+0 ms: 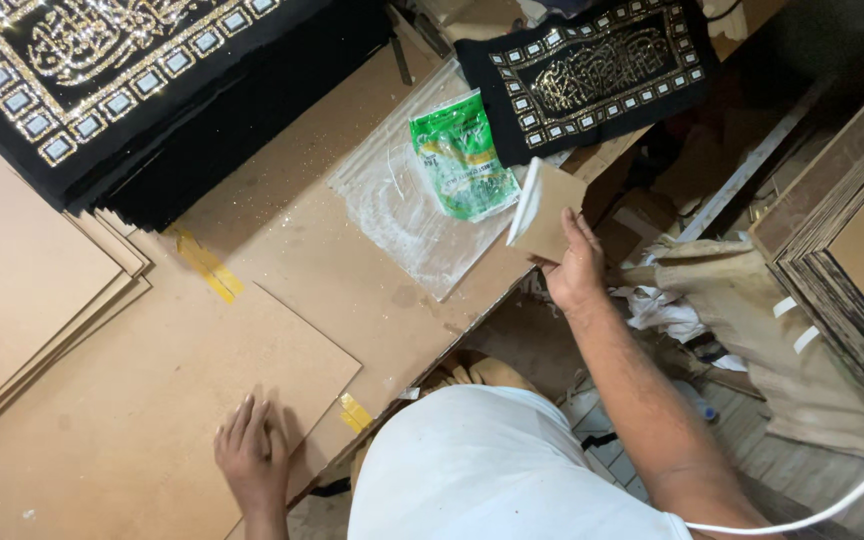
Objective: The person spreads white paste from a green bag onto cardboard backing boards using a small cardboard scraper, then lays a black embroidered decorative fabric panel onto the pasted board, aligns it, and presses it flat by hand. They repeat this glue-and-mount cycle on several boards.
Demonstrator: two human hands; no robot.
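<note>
Left hand [252, 455] presses flat, fingers released, on the brown board [152, 420] at the worktop's near edge; right hand [574, 268] grips a small card piece [544, 208], upright, off the worktop's right edge

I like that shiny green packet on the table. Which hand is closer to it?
Right. The right hand holds a small brown board just beside the green packet. The left hand lies flat on a big brown board, far down-left of it.
</note>
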